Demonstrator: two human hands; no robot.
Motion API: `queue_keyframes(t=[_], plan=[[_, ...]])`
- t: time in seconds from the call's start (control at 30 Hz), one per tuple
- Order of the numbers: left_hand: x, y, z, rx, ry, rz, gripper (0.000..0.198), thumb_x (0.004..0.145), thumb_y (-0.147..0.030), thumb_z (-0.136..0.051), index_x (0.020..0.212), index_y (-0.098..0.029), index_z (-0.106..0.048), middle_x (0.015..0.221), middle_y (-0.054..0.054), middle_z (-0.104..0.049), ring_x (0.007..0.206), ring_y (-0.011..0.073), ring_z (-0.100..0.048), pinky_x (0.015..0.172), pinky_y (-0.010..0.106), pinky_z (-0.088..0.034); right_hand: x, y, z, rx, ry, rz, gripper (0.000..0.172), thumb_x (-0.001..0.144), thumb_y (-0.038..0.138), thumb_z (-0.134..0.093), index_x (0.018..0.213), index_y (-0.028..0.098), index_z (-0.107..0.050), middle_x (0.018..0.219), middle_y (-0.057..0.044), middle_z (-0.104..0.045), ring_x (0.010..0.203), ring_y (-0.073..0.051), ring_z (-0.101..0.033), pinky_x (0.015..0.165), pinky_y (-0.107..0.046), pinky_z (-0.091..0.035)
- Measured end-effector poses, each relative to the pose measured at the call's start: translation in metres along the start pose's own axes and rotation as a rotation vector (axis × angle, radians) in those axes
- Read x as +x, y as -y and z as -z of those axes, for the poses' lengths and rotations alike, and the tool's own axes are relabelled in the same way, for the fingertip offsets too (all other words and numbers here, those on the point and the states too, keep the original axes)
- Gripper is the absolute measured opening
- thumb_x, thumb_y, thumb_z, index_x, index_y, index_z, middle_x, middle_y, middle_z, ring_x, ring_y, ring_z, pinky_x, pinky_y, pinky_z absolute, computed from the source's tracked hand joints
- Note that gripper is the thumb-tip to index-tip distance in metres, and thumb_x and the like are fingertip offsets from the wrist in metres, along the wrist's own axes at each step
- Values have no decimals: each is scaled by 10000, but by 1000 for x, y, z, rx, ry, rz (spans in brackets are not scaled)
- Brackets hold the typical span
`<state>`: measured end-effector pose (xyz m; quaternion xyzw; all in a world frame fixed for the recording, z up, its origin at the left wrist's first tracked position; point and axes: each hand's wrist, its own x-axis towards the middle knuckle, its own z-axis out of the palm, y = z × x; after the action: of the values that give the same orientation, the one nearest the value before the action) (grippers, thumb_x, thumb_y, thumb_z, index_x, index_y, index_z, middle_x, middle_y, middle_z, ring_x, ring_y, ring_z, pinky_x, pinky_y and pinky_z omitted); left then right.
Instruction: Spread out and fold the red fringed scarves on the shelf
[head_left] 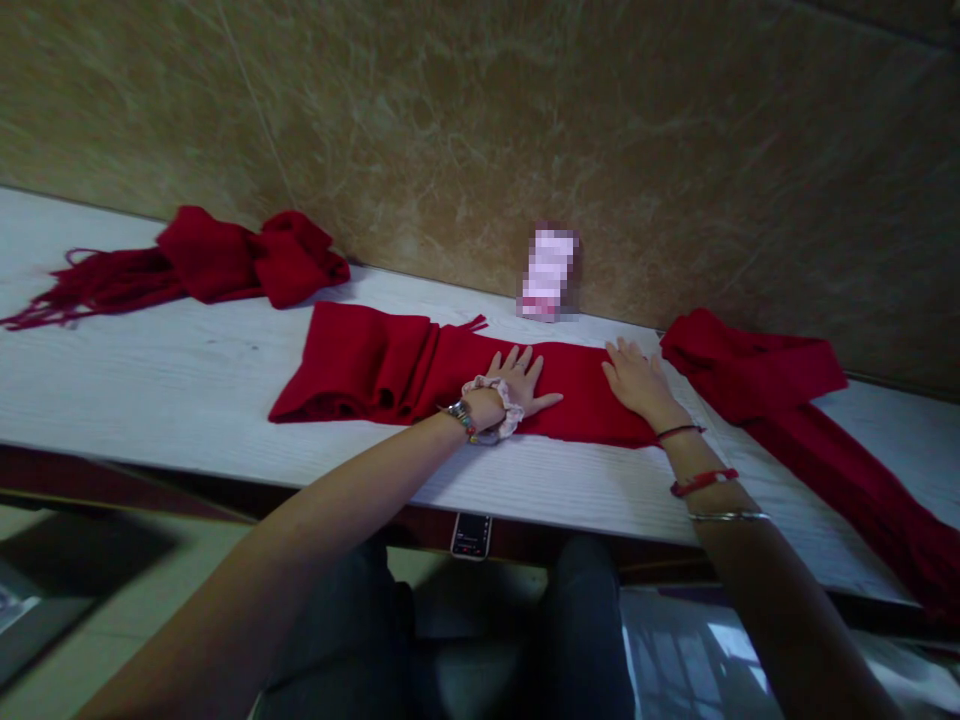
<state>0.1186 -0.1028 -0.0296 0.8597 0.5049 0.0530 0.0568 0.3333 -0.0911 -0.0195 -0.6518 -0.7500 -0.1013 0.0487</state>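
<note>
A red scarf [577,385] lies along the white table in front of me. Its right part is spread flat, while the left part is gathered in loose folds, with a bit of fringe showing at the back edge. My left hand [517,380] rests palm down on the middle of the cloth, fingers spread. Near the scarf's right end, my right hand [637,380] also presses flat, with its fingers stretched out. Neither hand grips the fabric.
Another red scarf [255,260] lies bunched at the back left, fringe to the left. A third red scarf [757,370] stretches down the right side. A blurred-out pinkish object [550,270] leans at the marbled wall [450,130]. A phone [471,535] shows below the table's front edge.
</note>
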Motion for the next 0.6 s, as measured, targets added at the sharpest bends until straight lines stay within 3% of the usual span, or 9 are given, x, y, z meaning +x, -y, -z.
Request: queue_keyframes(t=[0.07,0.17,0.23,0.47,0.6], plan=[[0,2,-1,-9,-6,-37,765,842,-625,-192,1387,-89,-238,1440,114,-220,1330,282,-147,1059,487,-151,4,18,7,34,-12,100,488,897,298,-231,1344,139,-345,1434,-127,-276,1301,-296,-249,1002,-561,-244],[1,7,-2,-3,-5,-52,654,890,-516,-183,1379,-87,-247,1434,92,-244,1328,237,-179,1061,465,-174,10,43,9,111,79,248,477,907,314,-220,1355,198,-333,1440,-75,-276,1309,-260,-242,1015,-524,-252],[3,10,-5,17,6,-35,585,908,-439,-185,1376,-97,-259,1435,78,-244,1328,224,-184,1061,453,-184,11,49,4,143,132,269,472,911,321,-215,1357,218,-329,1439,-65,-281,1308,-247,-248,1016,-523,-252],[4,17,-10,44,8,-51,552,904,-409,-215,1378,-129,-263,1443,68,-225,1331,228,-172,1060,458,-185,3,6,-10,96,125,-16,474,899,282,-242,1336,141,-362,1403,-141,-335,1270,-299,-314,985,-567,-265],[3,12,-4,47,-18,-58,537,908,-415,-225,1352,-124,-307,1424,94,-273,1321,219,-209,1059,444,-198,-1,-4,-1,11,-78,-151,456,881,218,-262,1271,61,-437,1356,-216,-378,1261,-335,-311,988,-599,-191]])
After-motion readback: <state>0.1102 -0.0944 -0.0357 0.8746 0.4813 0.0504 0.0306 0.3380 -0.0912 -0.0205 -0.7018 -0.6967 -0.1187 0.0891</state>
